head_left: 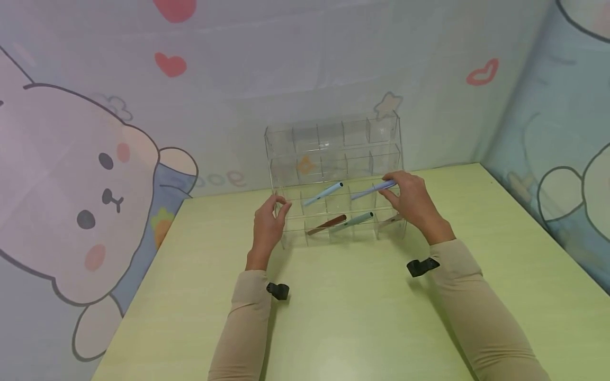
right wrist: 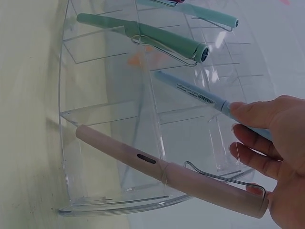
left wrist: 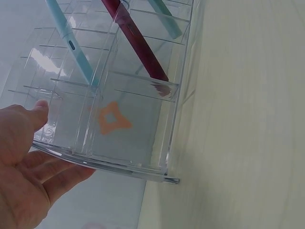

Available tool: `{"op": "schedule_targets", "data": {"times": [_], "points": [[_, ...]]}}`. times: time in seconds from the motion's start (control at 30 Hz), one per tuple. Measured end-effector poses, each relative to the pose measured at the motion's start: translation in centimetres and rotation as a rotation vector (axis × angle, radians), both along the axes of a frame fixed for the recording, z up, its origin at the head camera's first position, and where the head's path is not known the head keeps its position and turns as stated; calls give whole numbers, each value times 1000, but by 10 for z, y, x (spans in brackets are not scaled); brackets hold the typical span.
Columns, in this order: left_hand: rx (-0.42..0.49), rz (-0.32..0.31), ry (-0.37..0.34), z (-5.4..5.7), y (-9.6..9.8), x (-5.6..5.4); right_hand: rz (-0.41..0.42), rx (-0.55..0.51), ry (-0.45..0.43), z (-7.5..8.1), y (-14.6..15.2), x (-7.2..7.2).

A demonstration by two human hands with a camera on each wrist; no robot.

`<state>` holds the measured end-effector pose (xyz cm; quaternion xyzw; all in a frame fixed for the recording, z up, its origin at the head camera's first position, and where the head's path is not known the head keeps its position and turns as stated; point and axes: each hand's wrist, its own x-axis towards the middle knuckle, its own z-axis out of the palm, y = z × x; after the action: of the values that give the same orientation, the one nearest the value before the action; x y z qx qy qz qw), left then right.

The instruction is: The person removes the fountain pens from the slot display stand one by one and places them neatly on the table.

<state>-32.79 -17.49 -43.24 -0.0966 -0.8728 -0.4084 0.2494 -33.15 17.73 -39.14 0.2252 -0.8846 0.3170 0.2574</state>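
A clear tiered pen rack [head_left: 337, 214] stands on the table. At its left side, my left hand [head_left: 268, 225] holds the side panel, thumb on the inner face and fingers outside. My right hand [head_left: 414, 201] pinches a periwinkle-blue pen [head_left: 369, 191] by its upper end, between thumb and fingers. That pen [right wrist: 190, 92] slants with its lower end inside a compartment of the second row from the front, a barcode label along its barrel. Below it, a pinkish-beige pen [right wrist: 209, 187] leans in the front row's right end, close to my right fingers.
In the front row also lean a dark red pen [head_left: 329, 224] and a green pen [head_left: 355, 220]. A light blue pen [head_left: 323, 194] lies slanted one row higher. Behind the rack hangs a printed cloth [head_left: 229, 106]. The pale green table [head_left: 333, 317] extends in front.
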Motion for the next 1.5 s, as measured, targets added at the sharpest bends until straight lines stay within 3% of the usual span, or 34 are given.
{"op": "schedule_targets", "data": {"times": [0.27,0.53,0.93,1.5], "points": [[0,-1,-6,0,0,1,39,-89,-19,3,3,2],[12,9,-15,-1,-1,1,72,-163,35,5,8,5],[24,-6,-16,0,-1,1,36,-248,129,23,20,16],[20,-13,-7,1,-1,0,-66,-508,227,39,24,28]]}}
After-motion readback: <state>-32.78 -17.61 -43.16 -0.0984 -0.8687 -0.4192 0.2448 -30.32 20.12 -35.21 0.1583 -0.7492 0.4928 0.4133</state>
